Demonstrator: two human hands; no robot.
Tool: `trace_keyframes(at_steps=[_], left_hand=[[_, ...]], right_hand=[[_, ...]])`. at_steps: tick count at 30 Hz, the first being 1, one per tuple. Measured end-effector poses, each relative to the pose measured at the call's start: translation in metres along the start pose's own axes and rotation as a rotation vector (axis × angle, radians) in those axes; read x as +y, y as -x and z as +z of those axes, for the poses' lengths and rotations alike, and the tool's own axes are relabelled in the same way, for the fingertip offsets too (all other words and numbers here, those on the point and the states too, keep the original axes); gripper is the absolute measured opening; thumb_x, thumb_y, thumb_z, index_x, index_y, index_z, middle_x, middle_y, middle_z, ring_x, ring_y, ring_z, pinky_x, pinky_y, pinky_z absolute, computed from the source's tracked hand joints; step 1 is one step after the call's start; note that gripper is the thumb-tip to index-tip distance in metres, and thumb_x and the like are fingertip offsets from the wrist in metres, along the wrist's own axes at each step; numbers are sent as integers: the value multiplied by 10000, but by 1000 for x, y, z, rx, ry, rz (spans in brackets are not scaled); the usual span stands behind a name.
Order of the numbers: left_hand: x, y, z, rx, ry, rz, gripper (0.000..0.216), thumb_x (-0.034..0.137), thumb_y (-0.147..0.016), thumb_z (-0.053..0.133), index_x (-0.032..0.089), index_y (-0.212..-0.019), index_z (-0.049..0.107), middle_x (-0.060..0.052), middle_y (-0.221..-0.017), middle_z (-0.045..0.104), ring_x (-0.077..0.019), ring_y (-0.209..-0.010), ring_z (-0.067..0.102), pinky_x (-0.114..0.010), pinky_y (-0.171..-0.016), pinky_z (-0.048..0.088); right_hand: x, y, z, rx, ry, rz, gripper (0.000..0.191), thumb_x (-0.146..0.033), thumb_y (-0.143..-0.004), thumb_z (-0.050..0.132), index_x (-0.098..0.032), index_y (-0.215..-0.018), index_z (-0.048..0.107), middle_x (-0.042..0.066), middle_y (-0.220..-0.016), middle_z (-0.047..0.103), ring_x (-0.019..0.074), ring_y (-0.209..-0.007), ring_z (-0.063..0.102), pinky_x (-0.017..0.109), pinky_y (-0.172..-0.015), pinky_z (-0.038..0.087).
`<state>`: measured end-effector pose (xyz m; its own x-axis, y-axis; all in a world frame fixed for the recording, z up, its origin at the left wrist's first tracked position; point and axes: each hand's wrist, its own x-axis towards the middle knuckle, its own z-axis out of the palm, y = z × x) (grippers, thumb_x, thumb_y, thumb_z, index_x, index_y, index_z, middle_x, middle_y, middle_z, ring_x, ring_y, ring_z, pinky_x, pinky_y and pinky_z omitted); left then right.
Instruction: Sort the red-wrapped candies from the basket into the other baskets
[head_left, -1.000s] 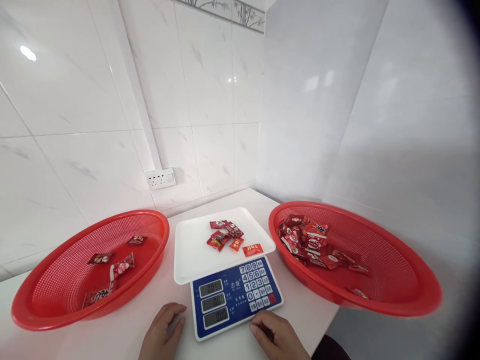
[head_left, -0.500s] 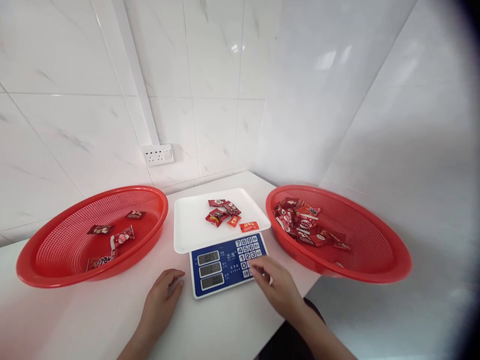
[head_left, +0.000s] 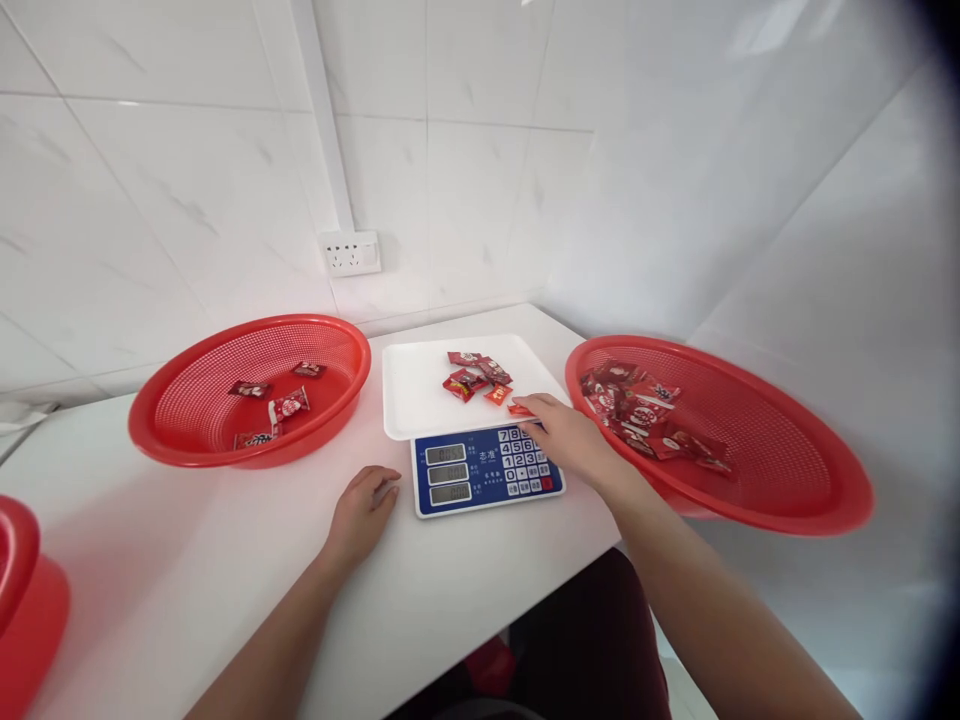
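On the front right edge of the white weighing tray point(head_left: 416, 400), the fingers of my right hand point(head_left: 562, 432) close round a small orange-red wrapped candy point(head_left: 517, 409), mostly covered by them. Several more red wrapped candies point(head_left: 480, 375) lie in a loose pile just left of it on the tray. Under my right hand is the blue keypad panel of the digital scale point(head_left: 487, 490); its top display seems to read 0.055. My left hand point(head_left: 363, 512) rests on the table left of the scale, open, with fingers loosely bent and nothing in it.
A red mesh basket point(head_left: 187, 455) on the left holds a few wrapped candies. Another red basket point(head_left: 810, 500), fuller of candies, stands at the right table edge. Part of a further red container point(head_left: 34, 620) shows at lower left. Behind is a tiled wall with a socket point(head_left: 351, 254).
My right hand has moved from above the keypad up to the orange-red candy at the tray's edge. The view has shifted, bringing in the lower-left red container. My left hand stays beside the scale.
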<state>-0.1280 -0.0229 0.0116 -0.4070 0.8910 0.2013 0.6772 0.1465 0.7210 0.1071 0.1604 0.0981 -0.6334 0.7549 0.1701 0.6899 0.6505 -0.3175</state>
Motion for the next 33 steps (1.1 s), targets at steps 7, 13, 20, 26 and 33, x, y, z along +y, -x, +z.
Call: trace_keyframes(at_steps=[7,13,20,26,33], left_hand=[[5,1,-2,-22,-2,-35,194,261,-801,438,213,-916,587,-29,-977,600,-177,-865,588,-300,-751,485],[5,2,-2,-24,0,-44,190,254,-801,439,215,-914,586,-27,-989,600,-179,-899,586,-296,-770,485],[4,2,-1,-29,-11,-47,186,265,-808,439,221,-917,582,-22,-991,598,-177,-911,581,-291,-779,483],[4,1,-1,-32,-15,-54,185,277,-808,441,224,-919,579,-26,-1002,589,-187,-940,572,-309,-806,477],[4,1,-1,-36,-23,-53,193,287,-814,436,224,-927,578,-32,-999,593,-191,-919,577,-310,-785,482]], right_hand=[[-7,24,-5,232,-357,-44,217,-319,-889,409,-204,-1002,555,55,-932,622,193,-808,590,307,-688,453],[-12,74,32,-55,-855,28,292,-477,-875,391,-199,-824,464,-63,-536,387,100,-469,399,218,-460,354],[-25,101,79,-217,-713,-28,250,-390,-879,401,-202,-721,449,-28,-636,470,121,-589,439,235,-549,361],[-28,102,77,-218,-661,-46,232,-350,-887,388,-207,-710,437,-28,-627,483,123,-577,443,231,-543,355],[-24,102,79,-227,-667,-63,252,-364,-890,382,-207,-701,439,-32,-616,476,120,-568,438,226,-534,351]])
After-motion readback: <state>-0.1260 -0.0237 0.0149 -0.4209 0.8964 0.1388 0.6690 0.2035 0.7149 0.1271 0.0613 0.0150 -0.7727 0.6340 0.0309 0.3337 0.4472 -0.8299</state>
